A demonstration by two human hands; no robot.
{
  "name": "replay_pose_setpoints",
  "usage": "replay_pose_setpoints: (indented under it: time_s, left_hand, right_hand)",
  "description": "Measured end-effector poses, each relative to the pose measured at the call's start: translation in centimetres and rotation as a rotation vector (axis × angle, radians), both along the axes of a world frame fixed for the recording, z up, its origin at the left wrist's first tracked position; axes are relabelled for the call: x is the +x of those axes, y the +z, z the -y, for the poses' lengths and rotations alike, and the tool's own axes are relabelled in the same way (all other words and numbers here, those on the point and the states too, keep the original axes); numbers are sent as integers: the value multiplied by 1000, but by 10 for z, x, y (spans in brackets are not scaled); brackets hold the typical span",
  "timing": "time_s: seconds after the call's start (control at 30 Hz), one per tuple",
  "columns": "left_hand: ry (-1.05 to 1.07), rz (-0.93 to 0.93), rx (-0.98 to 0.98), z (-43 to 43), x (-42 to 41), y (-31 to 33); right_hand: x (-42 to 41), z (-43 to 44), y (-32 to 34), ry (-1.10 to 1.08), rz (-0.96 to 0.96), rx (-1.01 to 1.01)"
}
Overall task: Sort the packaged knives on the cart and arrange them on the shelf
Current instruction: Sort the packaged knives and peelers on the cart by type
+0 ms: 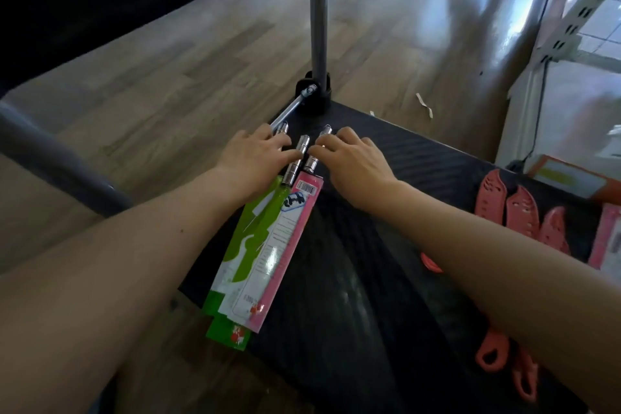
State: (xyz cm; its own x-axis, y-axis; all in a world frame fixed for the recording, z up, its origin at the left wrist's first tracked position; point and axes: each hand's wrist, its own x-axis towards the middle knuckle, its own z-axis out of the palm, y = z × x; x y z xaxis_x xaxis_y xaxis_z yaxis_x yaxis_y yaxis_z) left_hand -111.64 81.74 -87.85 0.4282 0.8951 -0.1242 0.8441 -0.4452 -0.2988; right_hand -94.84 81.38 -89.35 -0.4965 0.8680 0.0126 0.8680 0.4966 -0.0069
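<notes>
The knives [268, 245] lie on the cart [386, 279], their metal handles [300, 151] between the fingers [285, 155]. The left hand [255, 158] and right hand [354, 163] rest flat, fingers loosely spread, tips touching the handles from either side.

Soft daylight, wide-angle, slightly smeared.
Brightest at upper right, with white glare streaking the wooden floor [487, 10]; faint sheen on the black cart deck [353, 296] and the pink package [279, 245]; dim upper left; lines bowed toward the edges; far right soft, perhaps from motion blur.

Glossy wood-plank floor [201, 54], sunlit
</notes>
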Motion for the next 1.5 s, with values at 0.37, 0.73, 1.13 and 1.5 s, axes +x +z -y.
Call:
replay_pose_setpoints:
  time_s: [0.37, 0.73, 1.13, 1.5]
  left_hand:
    - [-260, -69, 19, -26, -14, -27]
    - [-629, -35, 171, -35, -14, -35]
    - [-883, -70, 249, -27, 13, -7]
    - [-837, 123, 387, -19, 57, 8]
  right_hand:
    - [-6, -39, -22, 155, 189, 46]
    - [15, -39, -21, 237, 166, 32]
    - [96, 4, -7, 202, 132, 20]
    - [177, 49, 36, -82, 241, -12]
